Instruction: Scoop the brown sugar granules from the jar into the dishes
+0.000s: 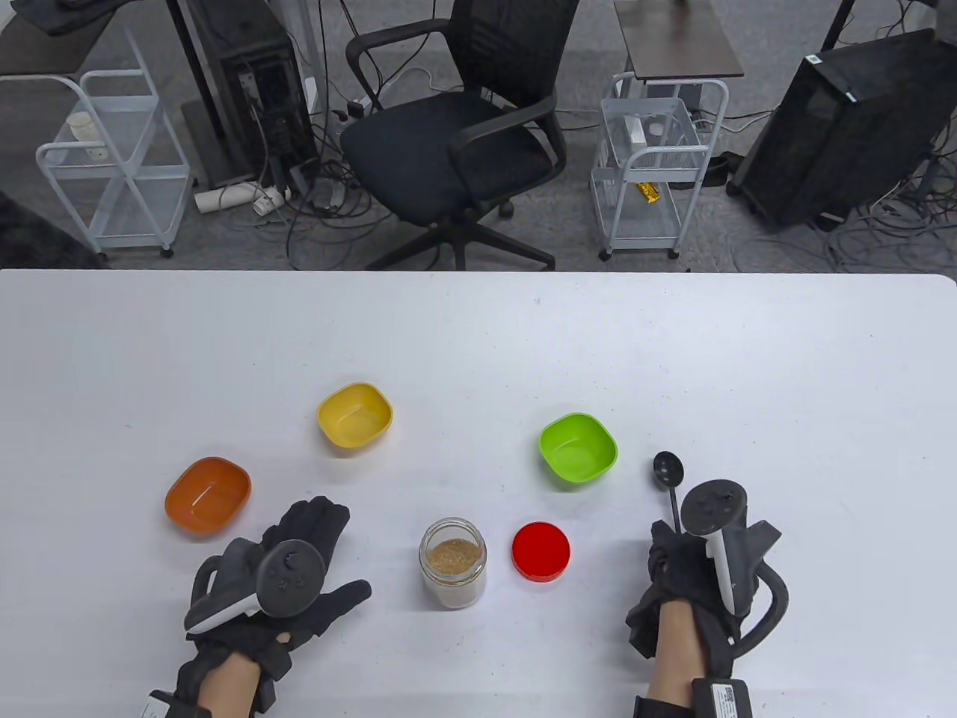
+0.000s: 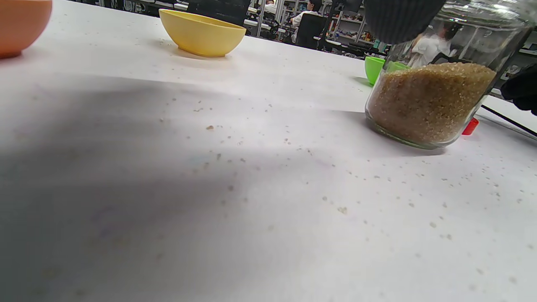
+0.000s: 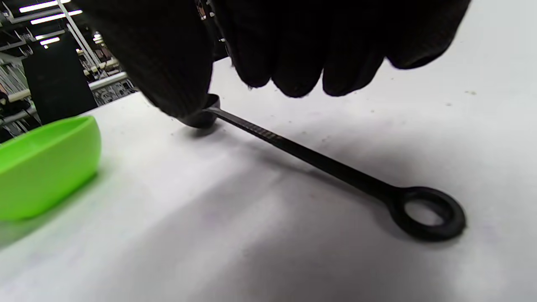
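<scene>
An open glass jar (image 1: 452, 562) about half full of brown sugar stands at front centre; it also shows in the left wrist view (image 2: 428, 100). Its red lid (image 1: 540, 552) lies just to its right. An orange dish (image 1: 207, 495), a yellow dish (image 1: 354, 415) and a green dish (image 1: 578, 447) look empty. A black spoon (image 1: 668, 471) lies flat on the table (image 3: 319, 161). My right hand (image 1: 673, 557) hovers over its handle, fingers (image 3: 293, 63) curled above it, not gripping. My left hand (image 1: 329, 557) lies open and empty left of the jar.
Loose sugar grains dot the white table (image 2: 293, 188) near the jar. The green dish (image 3: 46, 163) sits left of the spoon's bowl. An office chair (image 1: 456, 127) and white carts (image 1: 650, 164) stand beyond the table's far edge.
</scene>
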`<state>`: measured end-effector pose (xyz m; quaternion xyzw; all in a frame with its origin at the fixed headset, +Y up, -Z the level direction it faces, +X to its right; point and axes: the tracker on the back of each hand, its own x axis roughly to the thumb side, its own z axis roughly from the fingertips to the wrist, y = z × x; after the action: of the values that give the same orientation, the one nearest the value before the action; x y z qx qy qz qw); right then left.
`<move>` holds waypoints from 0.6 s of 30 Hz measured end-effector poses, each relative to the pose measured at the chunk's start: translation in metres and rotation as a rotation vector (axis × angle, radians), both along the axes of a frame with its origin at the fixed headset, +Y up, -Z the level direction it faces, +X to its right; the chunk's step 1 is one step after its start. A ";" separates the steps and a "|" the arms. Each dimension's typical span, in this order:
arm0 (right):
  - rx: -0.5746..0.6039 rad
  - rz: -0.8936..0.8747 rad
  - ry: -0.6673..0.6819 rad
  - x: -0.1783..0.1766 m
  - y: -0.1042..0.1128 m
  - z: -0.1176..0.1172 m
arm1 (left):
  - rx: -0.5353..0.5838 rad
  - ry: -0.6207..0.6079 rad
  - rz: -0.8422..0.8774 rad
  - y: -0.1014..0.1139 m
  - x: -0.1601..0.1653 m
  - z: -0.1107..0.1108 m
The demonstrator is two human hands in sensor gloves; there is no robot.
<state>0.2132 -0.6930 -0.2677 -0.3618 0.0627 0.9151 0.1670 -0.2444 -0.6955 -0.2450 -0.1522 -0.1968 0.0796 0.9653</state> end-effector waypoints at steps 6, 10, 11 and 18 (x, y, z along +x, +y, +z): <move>-0.075 0.081 -0.024 -0.002 -0.010 -0.003 | -0.003 -0.002 0.002 0.000 0.000 0.000; -0.122 0.093 -0.034 -0.002 -0.018 -0.005 | -0.005 -0.001 0.002 -0.001 0.000 0.000; -0.131 0.092 -0.037 -0.002 -0.020 -0.005 | -0.006 -0.001 0.001 -0.001 0.000 0.000; -0.137 0.125 -0.060 -0.002 -0.024 -0.006 | -0.012 0.001 0.003 -0.001 0.000 0.000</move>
<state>0.2113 -0.7173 -0.2734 -0.4028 0.0974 0.9060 0.0860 -0.2445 -0.6962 -0.2450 -0.1575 -0.1958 0.0823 0.9644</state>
